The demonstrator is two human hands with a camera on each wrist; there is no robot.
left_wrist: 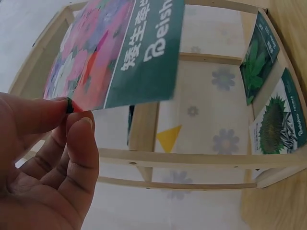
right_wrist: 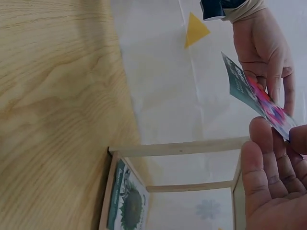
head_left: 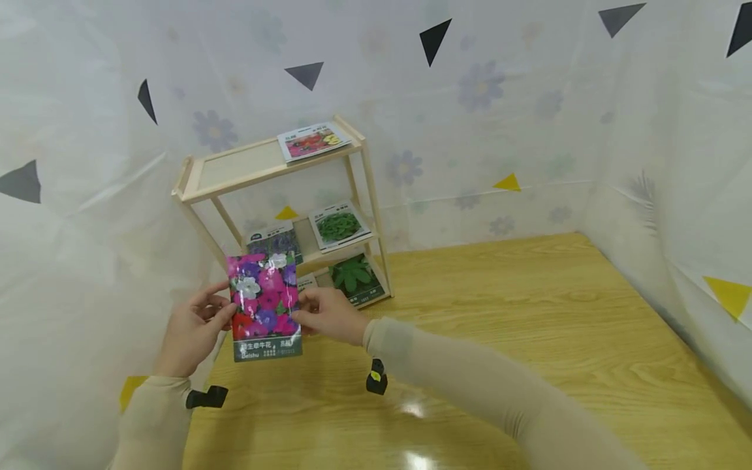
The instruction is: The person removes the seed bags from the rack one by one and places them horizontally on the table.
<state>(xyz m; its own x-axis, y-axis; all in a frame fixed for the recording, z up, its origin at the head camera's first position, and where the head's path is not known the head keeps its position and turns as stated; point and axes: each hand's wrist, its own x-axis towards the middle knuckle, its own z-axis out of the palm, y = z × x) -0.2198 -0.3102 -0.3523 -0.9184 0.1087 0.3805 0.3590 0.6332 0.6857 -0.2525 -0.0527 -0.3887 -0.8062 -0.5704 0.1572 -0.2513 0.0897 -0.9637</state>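
Note:
A flower seed packet [head_left: 266, 307] with pink, purple, white and red blooms and a dark green lower band is held up in front of the wooden shelf. My left hand [head_left: 196, 329] pinches its left edge between thumb and fingers, as the left wrist view also shows. On the opposite edge, my right hand [head_left: 331, 315] grips it with the thumb in front. Seen from the right wrist, the packet [right_wrist: 261, 98] is side-on between both hands. It overlaps the lower shelf levels in the head view.
The three-level wooden shelf [head_left: 241, 186] stands on the wood-grain table [head_left: 499, 339]. A red-and-yellow flower packet [head_left: 314, 140] lies on top. Mid-level hold a purple packet [head_left: 273, 241] and a green herb packet [head_left: 341, 225]. Below are a leaf packet [head_left: 355, 277] and a sunflower packet [left_wrist: 273, 124].

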